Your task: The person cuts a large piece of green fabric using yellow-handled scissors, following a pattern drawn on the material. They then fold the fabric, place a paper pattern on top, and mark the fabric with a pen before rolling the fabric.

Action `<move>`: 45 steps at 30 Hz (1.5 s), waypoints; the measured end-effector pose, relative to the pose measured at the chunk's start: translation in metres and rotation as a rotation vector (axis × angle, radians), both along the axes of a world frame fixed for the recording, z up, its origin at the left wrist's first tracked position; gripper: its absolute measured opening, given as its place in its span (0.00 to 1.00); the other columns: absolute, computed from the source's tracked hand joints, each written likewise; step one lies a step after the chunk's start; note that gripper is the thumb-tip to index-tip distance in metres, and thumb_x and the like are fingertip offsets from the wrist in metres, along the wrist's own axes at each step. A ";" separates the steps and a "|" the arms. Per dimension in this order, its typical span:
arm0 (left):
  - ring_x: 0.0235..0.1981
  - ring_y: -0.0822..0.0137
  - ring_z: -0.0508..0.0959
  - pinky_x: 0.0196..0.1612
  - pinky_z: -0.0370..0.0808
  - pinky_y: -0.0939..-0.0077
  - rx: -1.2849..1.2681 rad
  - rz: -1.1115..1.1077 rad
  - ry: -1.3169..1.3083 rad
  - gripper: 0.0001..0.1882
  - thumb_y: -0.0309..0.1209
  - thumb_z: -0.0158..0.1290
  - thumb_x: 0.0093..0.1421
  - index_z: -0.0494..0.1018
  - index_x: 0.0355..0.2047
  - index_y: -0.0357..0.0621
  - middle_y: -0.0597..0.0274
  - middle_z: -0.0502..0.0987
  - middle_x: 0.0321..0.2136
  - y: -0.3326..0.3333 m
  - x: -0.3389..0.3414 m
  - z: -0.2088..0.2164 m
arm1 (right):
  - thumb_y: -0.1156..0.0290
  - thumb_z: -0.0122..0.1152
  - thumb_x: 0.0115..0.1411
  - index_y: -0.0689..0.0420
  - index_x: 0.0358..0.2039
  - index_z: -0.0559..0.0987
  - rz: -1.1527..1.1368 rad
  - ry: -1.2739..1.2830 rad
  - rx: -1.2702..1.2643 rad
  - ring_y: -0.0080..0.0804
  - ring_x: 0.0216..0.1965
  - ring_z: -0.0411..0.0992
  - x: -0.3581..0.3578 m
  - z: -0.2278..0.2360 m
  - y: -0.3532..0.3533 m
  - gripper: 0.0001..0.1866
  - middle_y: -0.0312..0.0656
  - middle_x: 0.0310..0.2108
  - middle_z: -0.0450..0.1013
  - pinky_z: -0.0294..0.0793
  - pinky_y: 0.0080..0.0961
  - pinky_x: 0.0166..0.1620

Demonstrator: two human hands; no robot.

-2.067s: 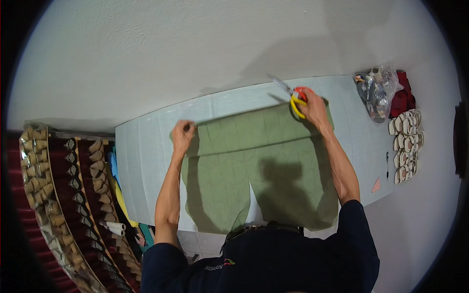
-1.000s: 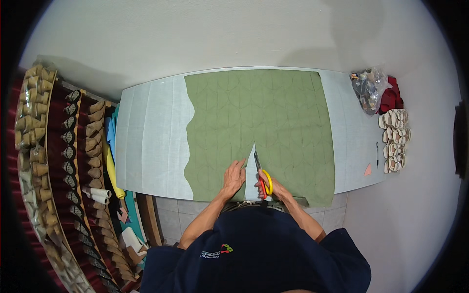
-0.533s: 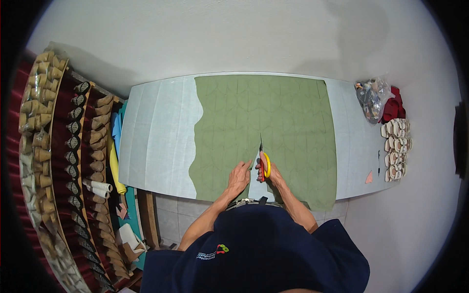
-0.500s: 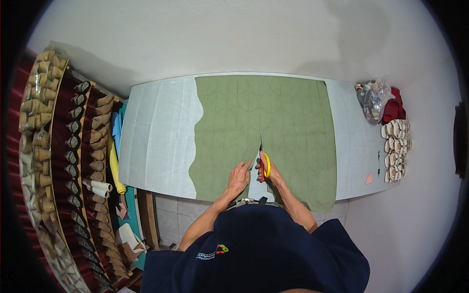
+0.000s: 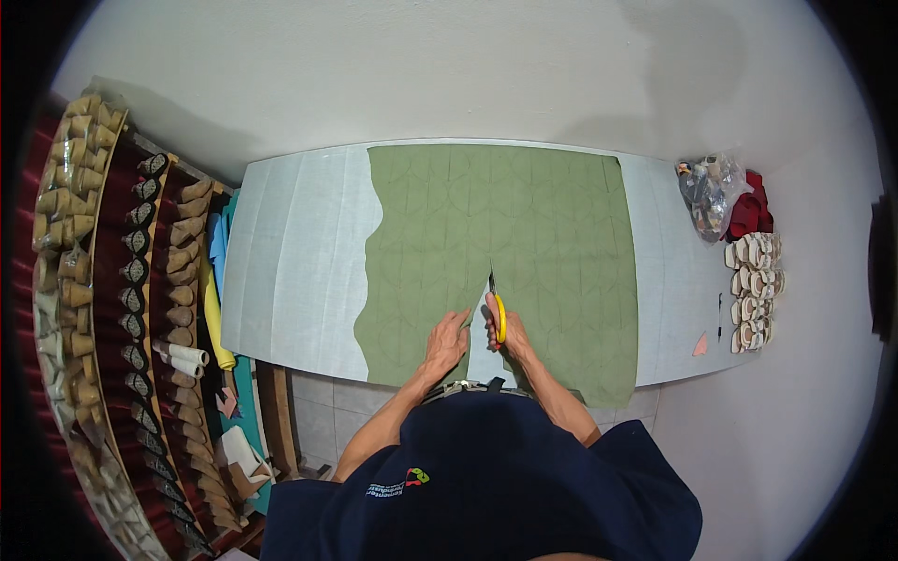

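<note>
Right grip closed on scissors, lower centre; left grip at cut edge of cloth, can't tell if pinching. Cloth lies mid-frame on table, cut open from near side to about centre; far part uncut.

We see a dark navy-blue, short-sleeved cloth shirt, its chest bearing a small green-and-red emblem beside white lettering. A narrow greyish belt crosses the waist; the left hand and right hand are bare.
</note>
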State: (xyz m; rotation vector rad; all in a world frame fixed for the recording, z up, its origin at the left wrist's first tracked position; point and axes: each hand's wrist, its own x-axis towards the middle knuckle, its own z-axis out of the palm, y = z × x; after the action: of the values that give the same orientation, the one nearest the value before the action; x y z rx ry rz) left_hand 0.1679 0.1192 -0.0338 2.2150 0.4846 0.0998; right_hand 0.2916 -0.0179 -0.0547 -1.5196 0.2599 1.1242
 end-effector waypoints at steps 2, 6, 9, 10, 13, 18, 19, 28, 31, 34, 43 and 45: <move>0.41 0.38 0.77 0.42 0.75 0.50 0.023 0.008 -0.033 0.24 0.24 0.53 0.61 0.73 0.58 0.37 0.41 0.75 0.39 0.000 0.000 0.000 | 0.24 0.63 0.53 0.57 0.22 0.72 -0.034 -0.024 0.001 0.23 0.12 0.63 -0.005 0.001 0.003 0.41 0.34 0.14 0.63 0.65 0.22 0.16; 0.41 0.37 0.77 0.43 0.75 0.50 -0.008 0.012 -0.001 0.23 0.24 0.54 0.60 0.73 0.58 0.35 0.40 0.75 0.39 0.004 -0.001 0.004 | 0.25 0.63 0.54 0.57 0.22 0.72 -0.029 -0.030 -0.031 0.23 0.12 0.64 -0.003 0.006 0.008 0.40 0.33 0.14 0.64 0.65 0.22 0.16; 0.40 0.37 0.77 0.43 0.75 0.50 -0.013 0.000 -0.092 0.23 0.24 0.54 0.60 0.73 0.57 0.34 0.39 0.75 0.38 0.005 -0.002 0.000 | 0.25 0.64 0.53 0.57 0.22 0.72 -0.027 -0.005 0.014 0.23 0.12 0.65 0.003 0.010 0.014 0.40 0.33 0.14 0.65 0.66 0.22 0.16; 0.40 0.37 0.77 0.43 0.75 0.50 -0.010 0.004 -0.088 0.23 0.24 0.54 0.60 0.73 0.57 0.34 0.39 0.75 0.38 0.005 -0.003 -0.002 | 0.25 0.65 0.52 0.56 0.21 0.72 -0.034 0.017 0.043 0.23 0.12 0.65 0.011 0.011 0.020 0.40 0.33 0.14 0.65 0.67 0.22 0.16; 0.40 0.37 0.77 0.43 0.74 0.50 -0.004 0.004 -0.078 0.23 0.24 0.55 0.60 0.74 0.57 0.34 0.39 0.75 0.38 0.008 -0.003 0.001 | 0.24 0.65 0.52 0.56 0.21 0.72 -0.038 0.024 -0.013 0.23 0.12 0.66 0.013 0.007 0.025 0.40 0.33 0.14 0.65 0.68 0.22 0.16; 0.39 0.38 0.77 0.43 0.74 0.50 -0.038 0.028 -0.043 0.22 0.24 0.56 0.60 0.74 0.56 0.34 0.40 0.75 0.37 0.008 -0.003 0.000 | 0.23 0.62 0.52 0.56 0.21 0.72 -0.058 -0.110 -0.030 0.23 0.12 0.66 0.008 0.003 0.027 0.41 0.33 0.14 0.65 0.68 0.22 0.15; 0.39 0.38 0.77 0.43 0.74 0.50 -0.045 0.027 -0.044 0.22 0.24 0.56 0.60 0.74 0.55 0.34 0.40 0.75 0.37 0.007 -0.003 -0.001 | 0.23 0.62 0.52 0.56 0.21 0.72 -0.061 -0.115 -0.021 0.23 0.12 0.66 0.009 0.002 0.026 0.41 0.33 0.14 0.65 0.68 0.23 0.15; 0.32 0.43 0.76 0.38 0.73 0.53 -0.034 0.018 -0.083 0.23 0.23 0.57 0.59 0.74 0.55 0.34 0.42 0.74 0.33 0.010 -0.004 0.001 | 0.23 0.63 0.52 0.57 0.22 0.73 -0.061 -0.100 -0.033 0.23 0.11 0.65 0.030 -0.002 0.040 0.41 0.33 0.14 0.65 0.67 0.23 0.15; 0.31 0.44 0.75 0.37 0.73 0.53 -0.036 0.029 -0.126 0.23 0.23 0.58 0.59 0.74 0.55 0.34 0.43 0.74 0.33 0.010 -0.009 -0.007 | 0.23 0.62 0.52 0.57 0.21 0.73 -0.052 -0.139 -0.057 0.23 0.11 0.65 0.027 -0.004 0.040 0.42 0.33 0.14 0.65 0.67 0.23 0.15; 0.31 0.45 0.75 0.37 0.73 0.54 -0.050 0.026 -0.100 0.22 0.24 0.58 0.59 0.74 0.55 0.34 0.43 0.74 0.33 0.011 -0.006 -0.001 | 0.24 0.65 0.51 0.56 0.18 0.72 -0.062 -0.098 -0.013 0.23 0.11 0.65 0.039 -0.006 0.044 0.41 0.34 0.13 0.65 0.67 0.23 0.15; 0.30 0.47 0.75 0.36 0.73 0.56 -0.076 0.006 -0.075 0.21 0.24 0.57 0.60 0.74 0.55 0.33 0.44 0.74 0.33 0.012 -0.007 0.009 | 0.21 0.62 0.51 0.58 0.21 0.74 -0.037 -0.157 -0.071 0.22 0.13 0.67 0.051 -0.004 0.051 0.43 0.33 0.14 0.65 0.69 0.23 0.16; 0.29 0.48 0.75 0.35 0.73 0.57 -0.070 -0.001 -0.081 0.21 0.23 0.57 0.60 0.74 0.55 0.33 0.45 0.74 0.33 0.013 -0.007 0.009 | 0.21 0.62 0.51 0.58 0.20 0.74 -0.026 -0.155 -0.044 0.22 0.13 0.67 0.055 -0.003 0.054 0.43 0.33 0.14 0.66 0.70 0.23 0.17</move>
State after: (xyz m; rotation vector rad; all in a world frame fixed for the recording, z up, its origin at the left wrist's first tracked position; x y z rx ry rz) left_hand 0.1609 0.1319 -0.0248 2.1335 0.4359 0.1693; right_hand 0.3469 0.0362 -0.0579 -1.6283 0.1991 0.9800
